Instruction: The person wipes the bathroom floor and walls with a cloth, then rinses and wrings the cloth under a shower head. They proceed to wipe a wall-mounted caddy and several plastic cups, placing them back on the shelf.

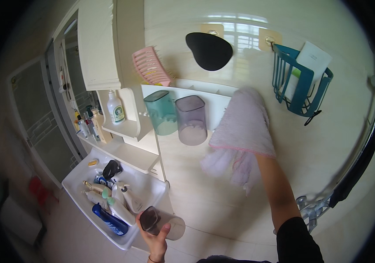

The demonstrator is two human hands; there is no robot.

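Note:
My left hand point(156, 235) holds a translucent grey-brown plastic cup point(174, 227) tilted on its side near the sink corner, thumb across its wall. A pale lilac cloth with pink edging point(245, 125) drapes over my raised right hand, hiding its fingers; only the right forearm point(276, 187) shows below. This cloth lies against the right end of a white wall-mounted holder point(217, 113) with open compartments on top. Two upside-down cups, one translucent green point(161, 113) and one translucent purple point(191, 120), hang along the holder's front. A pink vented hairbrush point(151, 65) stands at its left end.
Several bottles, one dark blue point(110, 219), lie in the white sink point(70, 190). A cabinet shelf point(134, 156) with pump bottles juts above it. A teal basket point(297, 82) hangs from a wall hook, beside a black pad point(210, 51). Metal shower fittings point(312, 210) protrude at right.

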